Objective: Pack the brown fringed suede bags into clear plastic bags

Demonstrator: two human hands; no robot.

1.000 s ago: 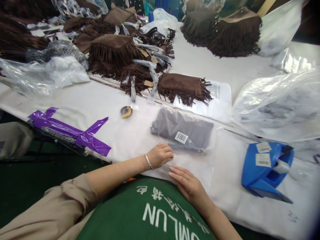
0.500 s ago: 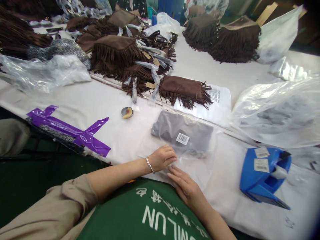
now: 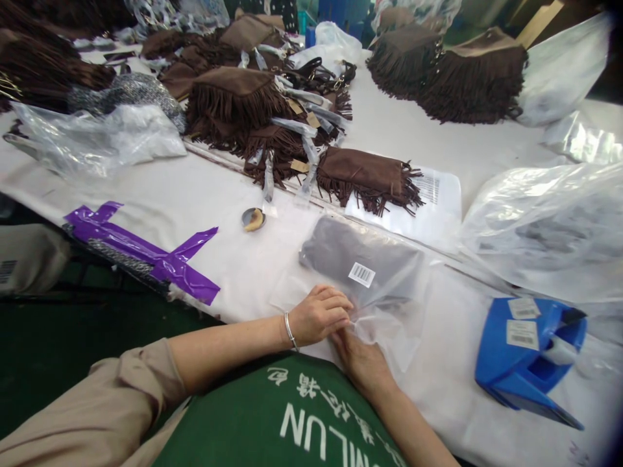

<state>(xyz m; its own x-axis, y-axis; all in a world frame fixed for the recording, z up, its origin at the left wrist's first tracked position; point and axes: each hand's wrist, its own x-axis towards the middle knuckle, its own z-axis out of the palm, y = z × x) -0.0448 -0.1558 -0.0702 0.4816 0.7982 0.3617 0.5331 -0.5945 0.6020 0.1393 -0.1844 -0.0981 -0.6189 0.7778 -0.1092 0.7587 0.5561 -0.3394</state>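
Observation:
A frosted plastic bag (image 3: 403, 331) lies flat in front of me with a dark, flat folded item (image 3: 384, 253) inside it. A white barcode label (image 3: 361, 274) shows on the bag. My left hand (image 3: 324, 316), wearing a silver bangle, has its fingers curled closed on the near edge of the bag. Right beside it, my right hand (image 3: 363, 363) is bent in at the same edge, its fingertips partly covered by the film and my left hand; it appears closed on the bag.
A blue tape dispenser (image 3: 528, 357) stands on the right, below a large clear plastic bag (image 3: 549, 227). Brown fringed bags (image 3: 238, 97) are heaped at the back; one fringed piece (image 3: 365, 175) lies nearer. A small dish (image 3: 254, 219) and purple tape (image 3: 146, 246) are on the left.
My right hand has gone from lying flat with stretched fingers to bending in at the bag's edge. My left hand has moved slightly right, and the near film is lifted and creased.

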